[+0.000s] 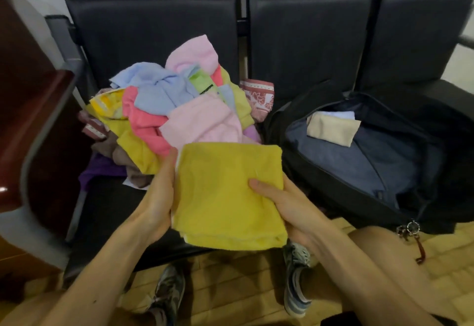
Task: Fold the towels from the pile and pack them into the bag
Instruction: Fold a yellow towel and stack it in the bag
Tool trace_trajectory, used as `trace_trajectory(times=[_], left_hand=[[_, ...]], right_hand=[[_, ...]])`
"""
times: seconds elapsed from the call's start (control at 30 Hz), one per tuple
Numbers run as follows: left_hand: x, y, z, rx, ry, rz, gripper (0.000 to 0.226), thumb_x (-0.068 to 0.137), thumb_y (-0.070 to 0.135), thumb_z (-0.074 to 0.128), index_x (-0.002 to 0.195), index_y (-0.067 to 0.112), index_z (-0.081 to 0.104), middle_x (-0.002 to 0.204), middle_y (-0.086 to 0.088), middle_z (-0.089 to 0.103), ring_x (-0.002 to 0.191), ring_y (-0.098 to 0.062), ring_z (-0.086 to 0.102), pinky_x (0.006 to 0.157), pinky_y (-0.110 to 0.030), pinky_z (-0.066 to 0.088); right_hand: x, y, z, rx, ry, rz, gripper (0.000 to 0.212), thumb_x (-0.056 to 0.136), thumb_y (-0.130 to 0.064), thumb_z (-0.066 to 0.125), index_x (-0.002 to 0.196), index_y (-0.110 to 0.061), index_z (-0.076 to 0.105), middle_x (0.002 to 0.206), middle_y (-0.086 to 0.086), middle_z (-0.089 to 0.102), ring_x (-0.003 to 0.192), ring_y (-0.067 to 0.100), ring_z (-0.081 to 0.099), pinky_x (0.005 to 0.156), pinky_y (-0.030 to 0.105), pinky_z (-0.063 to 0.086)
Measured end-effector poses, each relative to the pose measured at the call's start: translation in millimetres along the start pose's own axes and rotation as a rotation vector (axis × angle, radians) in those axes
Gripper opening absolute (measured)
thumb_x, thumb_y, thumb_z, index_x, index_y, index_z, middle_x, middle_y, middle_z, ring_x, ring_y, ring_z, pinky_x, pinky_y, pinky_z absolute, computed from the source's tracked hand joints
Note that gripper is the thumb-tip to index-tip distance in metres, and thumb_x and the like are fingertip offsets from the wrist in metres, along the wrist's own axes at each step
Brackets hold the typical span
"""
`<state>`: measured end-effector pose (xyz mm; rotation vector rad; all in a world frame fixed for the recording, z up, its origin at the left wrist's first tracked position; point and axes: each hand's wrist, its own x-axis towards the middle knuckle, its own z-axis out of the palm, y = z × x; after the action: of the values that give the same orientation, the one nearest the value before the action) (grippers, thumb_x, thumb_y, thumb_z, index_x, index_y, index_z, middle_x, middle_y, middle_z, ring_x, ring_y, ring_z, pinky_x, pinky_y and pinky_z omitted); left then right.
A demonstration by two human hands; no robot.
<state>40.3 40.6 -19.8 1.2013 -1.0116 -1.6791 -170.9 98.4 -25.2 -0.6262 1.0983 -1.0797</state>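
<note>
You hold a folded yellow towel (pixel 225 192) in the lower middle of the frame, above the front edge of the dark seat (pixel 107 202). Your left hand (pixel 160 197) has its grip closed along the towel's left edge, with the palm against the side of the fold. Your right hand (pixel 287 205) has its grip closed on the right edge, the thumb lying on top of the cloth and the fingers hidden beneath it. The towel is folded into a rough square of several layers, which show at its lower edge. Just above it in the frame, in the centre, the pile of loose towels (pixel 179 110) lies crumpled on the seat: pink, light blue, coral, yellow, brown and purple pieces. To the right of the pile, on the neighbouring seat, the black bag (pixel 384 166) lies unzipped and wide open. Inside it, toward its upper left, rests a folded beige towel (pixel 333 130) with a pale blue one (pixel 341 114) tucked behind it.
</note>
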Motion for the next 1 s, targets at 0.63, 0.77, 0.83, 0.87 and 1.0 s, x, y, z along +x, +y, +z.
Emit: trace_trajectory(times=[0.63, 0.77, 0.83, 0.87, 1.0], left_hand=[[158, -37, 251, 0.559, -0.306, 0.202, 0.062, 0.090, 0.032, 0.071, 0.144, 0.024, 0.041, 0.132, 0.005, 0.058, 0.120, -0.016, 0.057, 0.106, -0.044, 0.046], [214, -72, 285, 0.688, -0.378, 0.045, 0.066, 0.095, 0.031, 0.065, 0.151, 0.027, 0.030, 0.141, 0.002, 0.051, 0.128, -0.021, 0.050, 0.110, -0.044, 0.043], [232, -88, 291, 0.762, -0.399, -0.035, 0.075, 0.096, 0.029, 0.064, 0.156, 0.027, 0.019, 0.145, 0.001, 0.047, 0.130, -0.021, 0.048, 0.111, -0.043, 0.041], [241, -98, 294, 0.787, -0.408, -0.060, 0.080, 0.096, 0.028, 0.064, 0.157, 0.027, 0.013, 0.147, 0.001, 0.045, 0.131, -0.021, 0.047, 0.112, -0.042, 0.040], [262, -116, 290, 0.786, -0.339, -0.085, 0.084, 0.096, 0.024, 0.064, 0.159, 0.024, 0.007, 0.151, 0.000, 0.040, 0.133, -0.021, 0.045, 0.113, -0.041, 0.039]], right_hand=[[34, -122, -235, -0.391, 0.623, -0.160, 0.067, 0.088, -0.027, 0.073, 0.143, -0.027, 0.034, 0.107, -0.006, 0.057, 0.090, 0.017, 0.063, 0.065, 0.032, 0.054], [82, -100, -287, -0.621, 0.626, -0.178, 0.069, 0.091, -0.021, 0.070, 0.148, -0.026, 0.031, 0.136, -0.001, 0.050, 0.112, 0.017, 0.053, 0.087, 0.032, 0.045], [101, -85, -306, -0.813, 0.547, -0.104, 0.071, 0.091, -0.028, 0.069, 0.150, -0.029, 0.029, 0.139, 0.000, 0.045, 0.126, 0.022, 0.047, 0.096, 0.034, 0.041], [111, -79, -316, -0.894, 0.533, -0.056, 0.071, 0.091, -0.033, 0.069, 0.150, -0.031, 0.030, 0.144, 0.003, 0.042, 0.132, 0.026, 0.043, 0.101, 0.037, 0.041], [140, -81, -327, -1.052, 0.537, -0.017, 0.073, 0.089, -0.041, 0.069, 0.151, -0.034, 0.031, 0.152, 0.012, 0.032, 0.135, 0.033, 0.039, 0.104, 0.040, 0.039]])
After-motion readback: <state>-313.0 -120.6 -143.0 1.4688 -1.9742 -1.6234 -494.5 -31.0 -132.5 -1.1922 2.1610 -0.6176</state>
